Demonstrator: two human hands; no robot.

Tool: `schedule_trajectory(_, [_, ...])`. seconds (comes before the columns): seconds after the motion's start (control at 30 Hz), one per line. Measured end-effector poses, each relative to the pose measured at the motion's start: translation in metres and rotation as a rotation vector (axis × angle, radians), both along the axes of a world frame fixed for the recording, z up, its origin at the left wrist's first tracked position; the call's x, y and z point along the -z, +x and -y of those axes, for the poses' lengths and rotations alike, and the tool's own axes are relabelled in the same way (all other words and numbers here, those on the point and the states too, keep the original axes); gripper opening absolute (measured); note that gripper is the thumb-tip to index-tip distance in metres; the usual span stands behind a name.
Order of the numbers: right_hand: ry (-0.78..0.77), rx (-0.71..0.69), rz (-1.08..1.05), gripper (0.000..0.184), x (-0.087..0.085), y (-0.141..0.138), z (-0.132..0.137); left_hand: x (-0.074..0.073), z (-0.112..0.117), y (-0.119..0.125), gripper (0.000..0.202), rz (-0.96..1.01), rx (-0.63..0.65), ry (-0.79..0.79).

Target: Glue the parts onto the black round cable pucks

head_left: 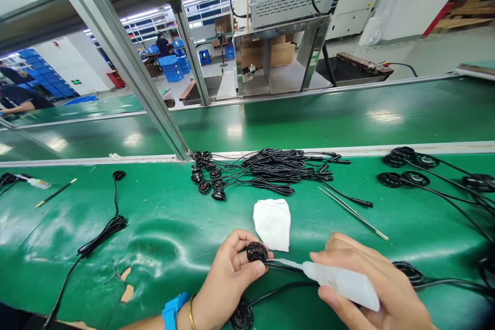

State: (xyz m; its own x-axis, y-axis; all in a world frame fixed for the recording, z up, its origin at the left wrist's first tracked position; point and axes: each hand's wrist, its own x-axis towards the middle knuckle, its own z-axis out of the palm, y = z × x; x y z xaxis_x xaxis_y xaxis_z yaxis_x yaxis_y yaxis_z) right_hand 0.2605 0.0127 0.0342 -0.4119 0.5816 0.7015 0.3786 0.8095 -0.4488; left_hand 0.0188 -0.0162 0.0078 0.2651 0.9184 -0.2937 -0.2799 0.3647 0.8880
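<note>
Between its thumb and fingers, my left hand (pixel 235 263) grips a small round black cable end (pixel 257 252) with red specks on its face. My right hand (pixel 377 281) is closed around a white squeeze bottle (pixel 344 282). The bottle's thin nozzle reaches left to the edge of the round part; I cannot tell if it touches. A black cable runs right from the part, passing behind the bottle. Below my left hand lies another round black part (pixel 243 314), partly hidden by the wrist. A white folded cloth (pixel 272 224) lies just beyond the hands.
Bundled black cables (pixel 276 167) with round ends lie along the back of the green bench (pixel 162 206). Tweezers (pixel 353 213) lie to the right, near more cables (pixel 417 178). At left are a single cable (pixel 104 232), a thin stick (pixel 56 194) and another bottle (pixel 38 183).
</note>
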Motion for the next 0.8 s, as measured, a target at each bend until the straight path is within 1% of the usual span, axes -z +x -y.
schedule_trajectory(0.1, [-0.009,-0.021,-0.008,0.023,0.0,-0.001,-0.001,-0.001,0.001,-0.001,0.03,-0.003,0.003,-0.003])
schedule_trajectory(0.23, [-0.011,-0.015,0.033,0.024,-0.005,-0.001,-0.001,-0.001,0.001,-0.001,0.029,0.004,0.01,-0.001])
schedule_trajectory(0.4, [-0.008,-0.064,0.016,0.025,-0.009,-0.003,0.0,-0.001,0.0,0.0,0.03,-0.001,0.009,-0.008])
schedule_trajectory(0.47, [-0.004,-0.062,0.031,0.025,-0.009,-0.004,0.001,-0.002,0.0,0.0,0.031,-0.005,0.01,-0.007])
schedule_trajectory(0.8, [0.014,-0.085,0.082,0.018,-0.007,-0.002,0.003,-0.002,0.0,0.0,0.03,0.003,0.019,-0.007])
